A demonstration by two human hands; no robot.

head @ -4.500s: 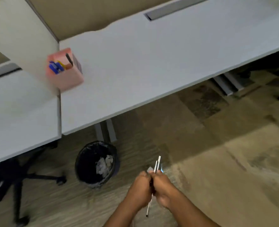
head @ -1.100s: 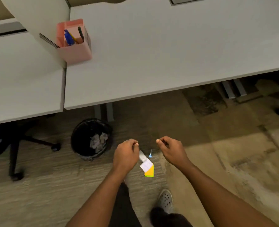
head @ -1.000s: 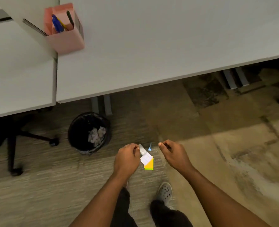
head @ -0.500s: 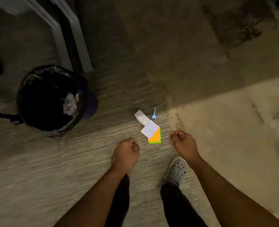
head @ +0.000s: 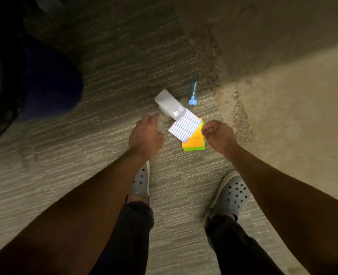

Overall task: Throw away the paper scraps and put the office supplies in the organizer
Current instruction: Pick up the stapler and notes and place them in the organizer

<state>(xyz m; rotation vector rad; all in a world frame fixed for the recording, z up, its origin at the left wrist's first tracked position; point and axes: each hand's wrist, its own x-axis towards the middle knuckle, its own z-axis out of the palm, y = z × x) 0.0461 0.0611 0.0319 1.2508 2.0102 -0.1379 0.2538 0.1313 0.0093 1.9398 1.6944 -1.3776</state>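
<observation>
No text, brand, number or sign can be read. The white sheet [head: 185,127] lying over the orange sticky pad [head: 194,142] carries rows of small blue printed marks, too fine and blurred to read. The orange pad shows faint marks, also illegible.

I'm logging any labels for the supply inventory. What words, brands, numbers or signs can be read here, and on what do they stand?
No text can be read.
White sheet: rows of blue print, too small and blurred to read.
Orange sticky pad: a faint mark, not legible.
Clear plastic container: no label visible.
Blue-capped item: blurred, no marking visible.
</observation>
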